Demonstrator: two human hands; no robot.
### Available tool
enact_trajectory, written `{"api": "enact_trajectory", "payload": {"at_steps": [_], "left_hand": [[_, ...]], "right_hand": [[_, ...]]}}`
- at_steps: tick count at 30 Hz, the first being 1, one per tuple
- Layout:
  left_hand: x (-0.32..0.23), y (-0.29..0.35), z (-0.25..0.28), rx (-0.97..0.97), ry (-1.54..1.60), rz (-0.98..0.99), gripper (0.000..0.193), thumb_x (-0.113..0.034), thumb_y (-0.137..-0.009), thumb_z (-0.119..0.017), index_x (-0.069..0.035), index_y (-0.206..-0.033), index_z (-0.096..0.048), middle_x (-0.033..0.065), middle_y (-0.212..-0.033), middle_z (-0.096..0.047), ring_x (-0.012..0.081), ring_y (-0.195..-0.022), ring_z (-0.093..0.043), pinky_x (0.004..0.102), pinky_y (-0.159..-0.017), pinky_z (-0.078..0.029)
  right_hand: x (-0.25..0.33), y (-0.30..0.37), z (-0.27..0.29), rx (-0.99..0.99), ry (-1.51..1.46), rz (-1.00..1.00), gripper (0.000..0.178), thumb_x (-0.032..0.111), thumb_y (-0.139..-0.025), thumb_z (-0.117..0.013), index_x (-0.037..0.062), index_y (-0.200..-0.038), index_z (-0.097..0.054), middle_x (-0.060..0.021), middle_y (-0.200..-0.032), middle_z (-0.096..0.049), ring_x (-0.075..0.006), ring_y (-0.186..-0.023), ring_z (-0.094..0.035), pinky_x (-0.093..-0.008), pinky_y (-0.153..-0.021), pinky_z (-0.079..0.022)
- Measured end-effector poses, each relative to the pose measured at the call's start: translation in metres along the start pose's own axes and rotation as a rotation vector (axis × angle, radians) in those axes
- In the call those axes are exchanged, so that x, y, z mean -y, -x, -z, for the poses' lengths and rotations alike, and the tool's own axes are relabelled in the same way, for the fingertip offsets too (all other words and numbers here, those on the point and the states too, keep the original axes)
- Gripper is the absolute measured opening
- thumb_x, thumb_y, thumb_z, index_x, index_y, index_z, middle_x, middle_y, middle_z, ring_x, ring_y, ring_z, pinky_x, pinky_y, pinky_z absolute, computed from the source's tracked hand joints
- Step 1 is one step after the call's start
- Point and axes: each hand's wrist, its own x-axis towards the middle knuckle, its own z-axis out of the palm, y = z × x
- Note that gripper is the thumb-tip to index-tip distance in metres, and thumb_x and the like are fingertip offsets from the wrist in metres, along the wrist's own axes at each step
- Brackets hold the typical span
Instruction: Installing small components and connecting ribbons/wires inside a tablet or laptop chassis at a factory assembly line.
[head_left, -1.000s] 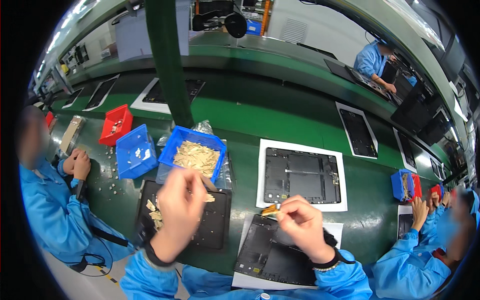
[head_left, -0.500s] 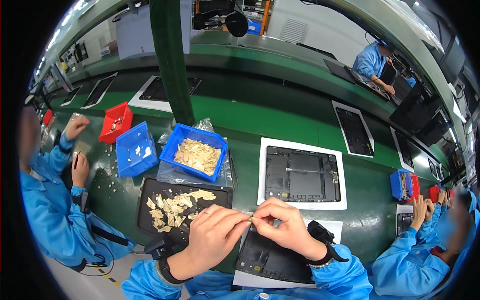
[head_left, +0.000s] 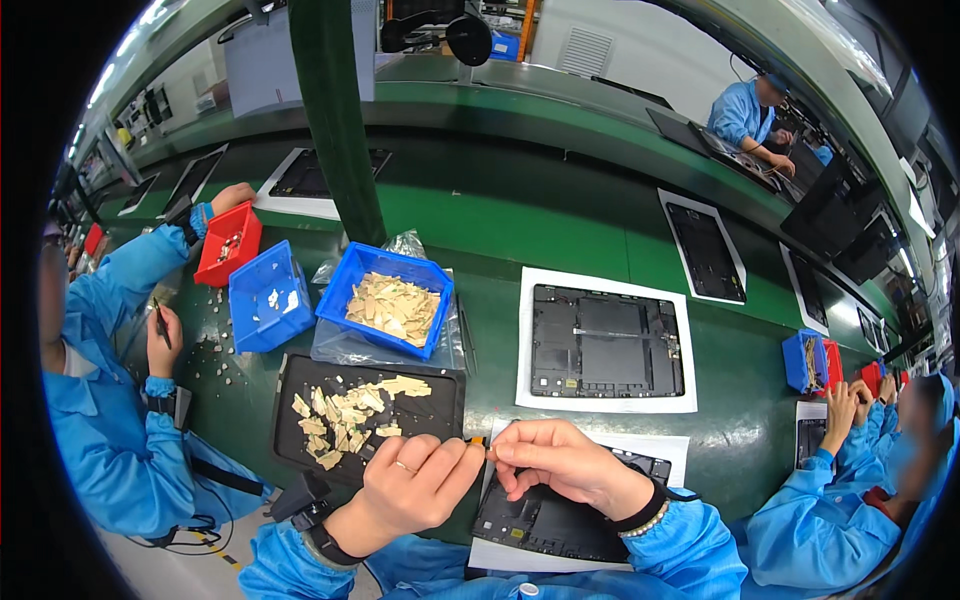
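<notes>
- At the near edge of the green bench (head_left: 560, 235), the left hand (head_left: 415, 490) and the right hand (head_left: 560, 462) met fingertip to fingertip, both pinching one tiny tan piece (head_left: 489, 453); it was mostly hidden between the fingers, so its shape could not be made out, though it seemed to be a thin flake like the others.
- That piece sat above the top left corner of a dark tablet shell (head_left: 560, 515), which lay on a white sheet and was largely covered by the right hand and wrist.
- A second, open shell (head_left: 607, 343), flat and rectangular, lay fully in view on its own white sheet further back.
- One shallow black tray (head_left: 440, 395) beside the left hand held a loose scatter of tan flakes (head_left: 345, 410), too many and too overlapped to count.
- Two blue plastic bins stood behind it: the larger bin (head_left: 432, 295) heaped with the same flakes, the smaller bin (head_left: 262, 320) nearly bare.
- One red bin (head_left: 213, 262) stood at far left, where a co-worker's hand (head_left: 232, 195) rested.
- Another co-worker's hands (head_left: 840, 405) at right were cut off by the picture's rim.
</notes>
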Motion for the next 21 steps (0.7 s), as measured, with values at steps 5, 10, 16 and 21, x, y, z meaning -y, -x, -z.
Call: {"api": "enact_trajectory", "payload": {"at_steps": [5,10,16,21], "left_hand": [[0.001,0.001,0.002,-0.003,-0.076,-0.090,0.019,-0.015,-0.066,-0.063,-0.011,-0.085,-0.068,-0.0029,-0.079,-0.058,0.0110,-0.067,-0.050,0.0237,-0.051,-0.032],[0.002,0.002,0.004,-0.008,-0.128,-0.109,0.018,-0.014,-0.066,-0.062,-0.013,-0.083,-0.067,-0.0045,-0.078,-0.057,0.0098,-0.066,-0.048,0.0227,-0.050,-0.029],[0.000,0.005,-0.005,-0.009,0.085,0.051,0.019,-0.008,-0.065,-0.067,-0.010,-0.084,-0.066,-0.0030,-0.077,-0.058,0.0106,-0.062,-0.046,0.0228,-0.050,-0.032],[-0.004,0.018,-0.004,0.118,1.215,0.969,0.015,-0.004,-0.080,-0.069,-0.002,-0.095,-0.065,0.0010,-0.081,-0.060,0.0052,-0.061,-0.046,0.0201,-0.051,-0.036]], "right_hand": [[0.000,-0.002,-0.001,-0.016,0.018,0.009,0.018,0.021,-0.091,-0.061,0.0030,-0.095,-0.063,-0.0009,-0.081,-0.059,-0.0079,-0.070,-0.059,-0.0229,-0.066,-0.053],[0.000,-0.005,-0.002,-0.037,0.005,-0.003,0.017,0.019,-0.090,-0.062,0.0031,-0.094,-0.063,-0.0006,-0.078,-0.060,-0.0076,-0.068,-0.059,-0.0222,-0.064,-0.052],[-0.003,-0.010,-0.006,-0.084,0.106,0.044,0.014,0.015,-0.089,-0.062,0.0021,-0.093,-0.063,0.0003,-0.074,-0.059,-0.0062,-0.065,-0.056,-0.0208,-0.061,-0.048],[-0.001,-0.015,-0.019,-0.143,0.187,0.130,0.010,0.010,-0.089,-0.059,0.0004,-0.092,-0.062,0.0012,-0.078,-0.059,-0.0055,-0.070,-0.054,-0.0208,-0.065,-0.045]]}}
